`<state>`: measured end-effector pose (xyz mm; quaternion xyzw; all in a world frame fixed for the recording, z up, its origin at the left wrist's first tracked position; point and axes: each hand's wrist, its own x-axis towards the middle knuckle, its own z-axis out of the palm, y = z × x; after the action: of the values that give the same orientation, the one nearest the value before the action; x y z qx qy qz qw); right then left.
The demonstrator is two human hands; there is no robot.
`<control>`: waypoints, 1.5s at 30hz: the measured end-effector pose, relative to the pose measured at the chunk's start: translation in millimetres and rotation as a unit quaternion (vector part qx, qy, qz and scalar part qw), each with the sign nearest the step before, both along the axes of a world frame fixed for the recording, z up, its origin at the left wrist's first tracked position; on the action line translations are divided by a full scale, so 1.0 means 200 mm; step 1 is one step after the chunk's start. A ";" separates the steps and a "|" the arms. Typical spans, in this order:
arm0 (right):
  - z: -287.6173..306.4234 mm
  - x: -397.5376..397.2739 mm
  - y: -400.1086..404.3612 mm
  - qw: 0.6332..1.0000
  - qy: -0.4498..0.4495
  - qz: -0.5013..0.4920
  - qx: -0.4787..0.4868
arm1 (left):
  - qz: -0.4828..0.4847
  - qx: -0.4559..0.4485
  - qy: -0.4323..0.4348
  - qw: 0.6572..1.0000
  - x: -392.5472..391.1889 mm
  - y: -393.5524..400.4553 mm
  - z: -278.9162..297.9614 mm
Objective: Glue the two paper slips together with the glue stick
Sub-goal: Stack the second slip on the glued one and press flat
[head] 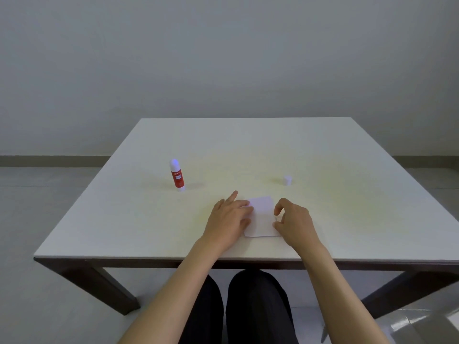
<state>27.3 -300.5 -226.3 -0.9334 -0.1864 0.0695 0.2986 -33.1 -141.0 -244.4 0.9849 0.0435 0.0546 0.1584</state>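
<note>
White paper slips [262, 217] lie stacked flat on the white table [248, 150], near its front edge; I cannot tell the two apart. My left hand [229, 219] lies flat on their left edge, its fingers spread and the index finger pointing away. My right hand [294, 220] is curled at their right edge, with thumb and index fingertips touching the paper. The red glue stick [177, 176] stands upright to the far left of the slips, touched by neither hand. A small white cap [287, 180] sits apart from it, to the far right of the slips.
The table's dark front edge [248, 263] runs just behind my forearms, with my dark-trousered legs below it. A grey wall stands behind the table and pale floor lies on both sides.
</note>
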 end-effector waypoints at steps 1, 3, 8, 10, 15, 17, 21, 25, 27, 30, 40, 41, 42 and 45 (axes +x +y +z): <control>0.00 0.00 0.00 1.000 -0.003 0.005 -0.007 | -0.015 0.007 0.032 0.999 0.00 0.02 0.00; 0.00 0.01 0.00 1.000 -0.010 0.015 -0.026 | -0.029 0.008 0.077 0.997 -0.02 0.06 0.00; -0.02 -0.01 0.00 0.998 -0.019 0.033 -0.057 | -0.040 0.013 0.113 0.993 -0.03 0.07 0.00; -0.03 -0.02 0.00 0.997 -0.028 0.035 -0.062 | -0.043 0.017 0.119 0.992 -0.03 0.07 0.01; -0.04 -0.05 -0.01 0.985 -0.113 0.052 -0.116 | -0.053 0.019 0.138 0.989 -0.02 0.08 0.02; -0.07 -0.06 -0.02 0.965 -0.173 0.084 -0.178 | -0.057 0.018 0.145 0.988 -0.02 0.09 0.01; -0.11 -0.07 0.02 0.942 -0.150 0.172 -0.245 | -0.062 0.019 0.160 0.985 0.00 0.10 0.00; -0.16 -0.03 0.01 0.950 -0.102 0.161 -0.249 | -0.066 0.025 0.164 0.984 0.00 0.12 -0.01; -0.16 -0.01 0.00 0.958 -0.085 0.131 -0.242 | -0.069 0.023 0.162 0.984 0.00 0.12 -0.02; -0.14 -0.03 0.02 0.962 -0.079 0.106 -0.239 | -0.072 0.022 0.166 0.983 0.00 0.13 -0.03; -0.14 -0.21 -0.08 0.944 -0.103 0.170 -0.264 | -0.080 0.030 0.188 0.978 0.01 0.12 -0.01; -0.12 -0.19 -0.07 0.947 -0.092 0.155 -0.267 | -0.080 0.033 0.189 0.978 0.01 0.12 -0.01; -0.11 -0.18 -0.06 0.948 -0.087 0.145 -0.271 | -0.080 0.035 0.189 0.978 0.01 0.12 -0.01; -0.10 -0.21 -0.05 0.942 -0.086 0.173 -0.273 | -0.083 0.034 0.191 0.978 0.01 0.13 -0.01</control>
<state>-14.1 -309.7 -246.2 -0.9349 -0.3438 0.0883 -0.0018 -31.7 -116.0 -246.0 0.9822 -0.0105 -0.1463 0.1173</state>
